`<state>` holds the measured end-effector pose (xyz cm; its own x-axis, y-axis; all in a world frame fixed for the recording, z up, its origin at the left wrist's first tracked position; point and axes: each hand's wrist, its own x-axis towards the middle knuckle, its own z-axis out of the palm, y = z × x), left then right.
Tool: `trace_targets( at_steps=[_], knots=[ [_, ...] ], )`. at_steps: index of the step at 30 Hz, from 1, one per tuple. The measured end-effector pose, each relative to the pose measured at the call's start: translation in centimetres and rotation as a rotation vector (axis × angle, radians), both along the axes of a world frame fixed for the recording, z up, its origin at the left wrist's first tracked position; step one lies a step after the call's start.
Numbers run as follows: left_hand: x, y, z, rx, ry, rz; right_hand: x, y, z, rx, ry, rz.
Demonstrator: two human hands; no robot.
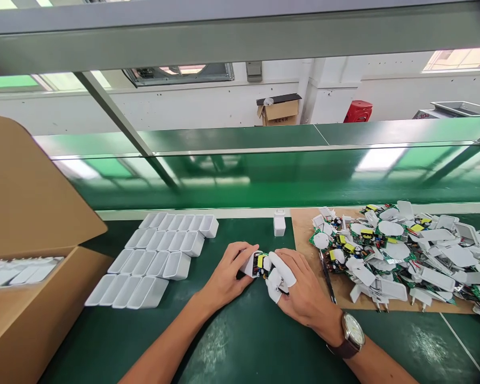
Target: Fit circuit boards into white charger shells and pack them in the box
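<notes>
My left hand [229, 274] is closed around a white plastic housing [248, 265]. My right hand [306, 290], with a watch on the wrist, grips a circuit board assembly [260, 260] that has a yellow component and white cover pieces [283, 269]. The board's left end meets the mouth of the housing; how deep it sits is hidden by my fingers. Left of my hands, open white housings [176, 265] lie in several rows. Beyond my right hand is a heap of board assemblies [390, 256] with white covers and plug pins.
A closed white plug adapter [279, 225] stands near the table's back edge. Brown cardboard [302, 229] lies under the heap, with a thin black tool [327, 277] at its left side. An open carton [64, 314] holding white parts is at far left. A metal beam [224, 42] crosses overhead.
</notes>
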<state>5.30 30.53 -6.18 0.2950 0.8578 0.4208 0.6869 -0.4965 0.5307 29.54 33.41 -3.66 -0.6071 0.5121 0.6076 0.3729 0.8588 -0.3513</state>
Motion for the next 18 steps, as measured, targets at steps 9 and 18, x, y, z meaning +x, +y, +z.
trace_targets(
  at_steps=[9, 18],
  knots=[
    [0.0, 0.0, -0.1, -0.022, -0.021, -0.006, 0.0, 0.1, 0.1, -0.005, 0.003, -0.004],
    [0.9, -0.2, -0.4, -0.084, -0.107, -0.057, 0.0, 0.3, -0.7, -0.062, -0.011, 0.048]
  ],
)
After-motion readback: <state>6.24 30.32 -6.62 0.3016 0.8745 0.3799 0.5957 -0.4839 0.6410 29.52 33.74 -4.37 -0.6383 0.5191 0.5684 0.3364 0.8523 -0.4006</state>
